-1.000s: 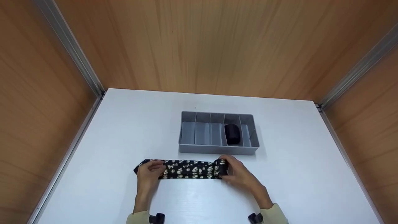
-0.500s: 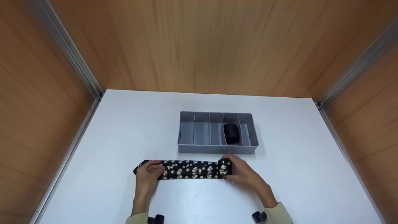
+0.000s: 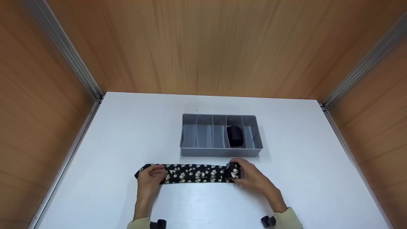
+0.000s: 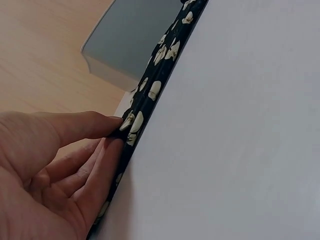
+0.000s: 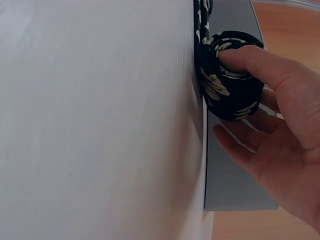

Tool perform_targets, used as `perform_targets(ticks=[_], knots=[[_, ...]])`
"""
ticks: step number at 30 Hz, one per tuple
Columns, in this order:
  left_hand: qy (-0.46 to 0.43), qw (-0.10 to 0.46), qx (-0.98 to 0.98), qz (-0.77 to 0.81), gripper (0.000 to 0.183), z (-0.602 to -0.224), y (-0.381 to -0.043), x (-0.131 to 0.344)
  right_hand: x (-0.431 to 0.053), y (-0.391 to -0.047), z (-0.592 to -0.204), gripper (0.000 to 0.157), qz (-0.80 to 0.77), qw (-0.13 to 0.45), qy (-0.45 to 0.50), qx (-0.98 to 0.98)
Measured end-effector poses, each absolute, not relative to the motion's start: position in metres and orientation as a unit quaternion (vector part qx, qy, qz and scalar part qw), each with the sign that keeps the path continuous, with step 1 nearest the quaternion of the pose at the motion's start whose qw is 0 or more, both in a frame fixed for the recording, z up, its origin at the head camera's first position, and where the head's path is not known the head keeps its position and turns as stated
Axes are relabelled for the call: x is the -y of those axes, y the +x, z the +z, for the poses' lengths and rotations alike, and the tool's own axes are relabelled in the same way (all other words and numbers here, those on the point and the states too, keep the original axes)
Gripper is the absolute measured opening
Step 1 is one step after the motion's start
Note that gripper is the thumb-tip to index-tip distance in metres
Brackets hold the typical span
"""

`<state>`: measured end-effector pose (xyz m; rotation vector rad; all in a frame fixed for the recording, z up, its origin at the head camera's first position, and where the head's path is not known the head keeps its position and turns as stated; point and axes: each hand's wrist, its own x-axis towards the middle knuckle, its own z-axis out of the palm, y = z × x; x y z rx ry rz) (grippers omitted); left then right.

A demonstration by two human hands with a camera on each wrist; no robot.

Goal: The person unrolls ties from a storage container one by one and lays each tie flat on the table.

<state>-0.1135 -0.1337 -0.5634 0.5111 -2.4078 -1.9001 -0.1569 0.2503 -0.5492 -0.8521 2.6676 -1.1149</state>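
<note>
Patterned tie [image 3: 194, 173] before divided tray [image 3: 219, 152]
We find a black bundle [image 3: 235, 136] in the tray's second compartment [image 3: 234, 120] from right; the tie lies parallel, pointed end [image 3: 140, 170] leftward, pinched by left hand [image 3: 149, 180] and right hand [image 3: 253, 178].

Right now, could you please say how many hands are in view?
2: the left hand pinches the patterned strip near its pointed end; the right hand holds its roll.
</note>
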Motion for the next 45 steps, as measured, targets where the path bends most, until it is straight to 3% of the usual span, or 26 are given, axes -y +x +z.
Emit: perform_targets(ticks=[45], knots=[[0.168, 0.022, 0.772, -0.613, 0.024, -0.567, -0.113, 0.132, -0.288, -0.154, -0.550, 0.059, -0.332, 0.082, -0.264, -0.902]])
